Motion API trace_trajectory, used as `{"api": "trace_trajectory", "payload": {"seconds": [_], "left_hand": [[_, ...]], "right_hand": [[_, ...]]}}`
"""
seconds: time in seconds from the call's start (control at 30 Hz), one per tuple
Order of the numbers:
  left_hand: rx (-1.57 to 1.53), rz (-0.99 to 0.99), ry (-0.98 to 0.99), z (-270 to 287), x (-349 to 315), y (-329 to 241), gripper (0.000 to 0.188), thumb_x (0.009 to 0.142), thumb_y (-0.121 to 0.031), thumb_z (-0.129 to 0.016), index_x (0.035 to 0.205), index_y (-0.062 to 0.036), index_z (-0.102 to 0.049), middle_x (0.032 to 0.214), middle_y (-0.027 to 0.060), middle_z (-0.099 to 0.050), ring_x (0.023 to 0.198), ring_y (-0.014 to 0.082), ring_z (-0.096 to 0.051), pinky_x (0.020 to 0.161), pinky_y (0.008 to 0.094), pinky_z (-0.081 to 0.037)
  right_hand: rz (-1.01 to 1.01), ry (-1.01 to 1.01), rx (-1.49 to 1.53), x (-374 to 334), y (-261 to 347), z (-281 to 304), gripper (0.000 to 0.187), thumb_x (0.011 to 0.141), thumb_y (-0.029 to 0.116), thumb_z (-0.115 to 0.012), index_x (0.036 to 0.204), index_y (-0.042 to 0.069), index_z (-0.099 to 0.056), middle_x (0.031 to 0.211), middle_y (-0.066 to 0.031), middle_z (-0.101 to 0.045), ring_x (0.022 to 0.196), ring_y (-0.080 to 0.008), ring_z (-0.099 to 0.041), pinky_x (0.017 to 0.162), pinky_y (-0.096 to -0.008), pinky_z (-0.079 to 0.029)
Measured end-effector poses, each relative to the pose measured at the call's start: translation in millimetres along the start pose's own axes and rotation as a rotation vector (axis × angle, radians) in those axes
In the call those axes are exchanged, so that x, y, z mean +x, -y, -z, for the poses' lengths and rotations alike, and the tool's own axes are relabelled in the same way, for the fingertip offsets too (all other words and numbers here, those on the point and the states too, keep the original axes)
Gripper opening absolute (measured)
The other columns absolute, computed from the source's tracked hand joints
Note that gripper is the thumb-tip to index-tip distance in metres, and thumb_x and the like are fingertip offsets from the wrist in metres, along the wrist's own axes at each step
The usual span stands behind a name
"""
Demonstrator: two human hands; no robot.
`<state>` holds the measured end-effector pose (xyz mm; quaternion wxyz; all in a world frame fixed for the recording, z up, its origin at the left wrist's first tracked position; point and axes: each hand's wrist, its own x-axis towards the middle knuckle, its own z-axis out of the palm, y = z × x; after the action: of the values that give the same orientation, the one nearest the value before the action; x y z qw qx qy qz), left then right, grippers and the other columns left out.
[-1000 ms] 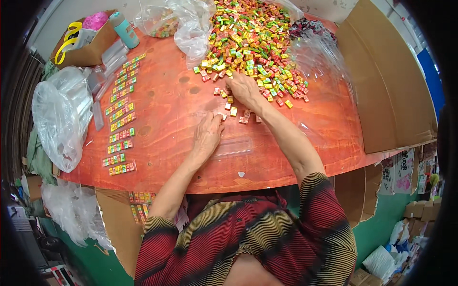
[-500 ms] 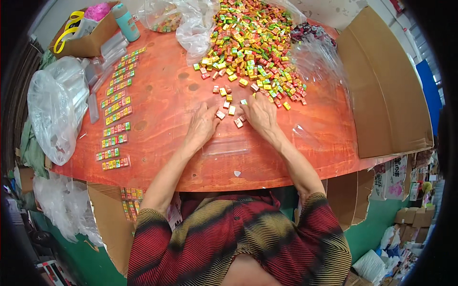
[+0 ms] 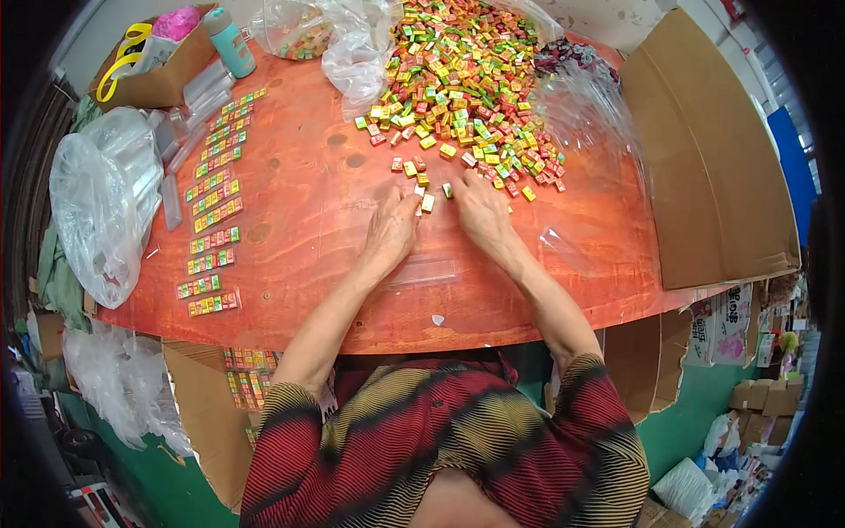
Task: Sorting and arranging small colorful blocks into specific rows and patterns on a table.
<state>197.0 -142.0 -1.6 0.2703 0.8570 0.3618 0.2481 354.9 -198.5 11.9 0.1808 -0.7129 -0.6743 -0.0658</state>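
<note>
The person's left hand (image 3: 393,225) is resting low over the table (image 3: 308,295), its fingers curling beside a yellow-and-white box (image 3: 428,203); whether it is grasping anything, one cannot tell. The right hand (image 3: 482,211) is lying just across from it, fingers bending downward near a green-and-white box (image 3: 447,190); the fingertips are partly hiding one another, so its hold cannot be told either. Between and beyond the hands, a few loose small boxes are lying apart from one another, among them a yellow box (image 3: 410,168). Nearer the person, a clear plastic tray (image 3: 422,272) is lying flat behind the wrists, and a small white chip (image 3: 437,320) is sitting near the table's edge.

Farther out, a large heap of small boxes (image 3: 466,84) in red, yellow and green is spreading over the far side, with a clear plastic bag (image 3: 354,75) lying against its left. On the left, filled trays (image 3: 214,224) are forming a column, and a bulky plastic bag (image 3: 99,211) is slumping beyond them. A turquoise bottle (image 3: 231,44) is standing beside an open carton (image 3: 157,86). To the right, a tall cardboard panel (image 3: 713,167) is standing along the table.
</note>
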Motion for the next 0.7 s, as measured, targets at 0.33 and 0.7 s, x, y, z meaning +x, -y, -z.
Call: {"api": "trace_trajectory", "payload": {"seconds": [0.33, 0.7], "left_hand": [[-0.041, 0.012, 0.009, 7, 4, 25, 0.024, 0.073, 0.0, -0.058, 0.097, -0.0018, -0.058, 0.083, 0.015, -0.049, 0.081, 0.031, -0.052, 0.072, 0.0384, -0.042], [0.011, 0.013, 0.128, 27, 11, 29, 0.033, 0.071, -0.006, -0.064, 0.103, -0.0023, -0.056, 0.089, 0.0159, -0.051, 0.085, 0.0319, -0.054, 0.074, 0.0379, -0.044]], "right_hand": [[0.028, -0.03, -0.013, 14, 19, -11, 0.02, 0.07, 0.017, -0.062, 0.079, 0.001, -0.056, 0.075, -0.0158, -0.055, 0.069, -0.0305, -0.057, 0.055, -0.0383, -0.048], [0.055, -0.086, 0.144, 7, 41, -21, 0.018, 0.073, 0.018, -0.062, 0.083, 0.004, -0.058, 0.075, -0.0155, -0.054, 0.071, -0.0312, -0.057, 0.059, -0.0402, -0.046]]}}
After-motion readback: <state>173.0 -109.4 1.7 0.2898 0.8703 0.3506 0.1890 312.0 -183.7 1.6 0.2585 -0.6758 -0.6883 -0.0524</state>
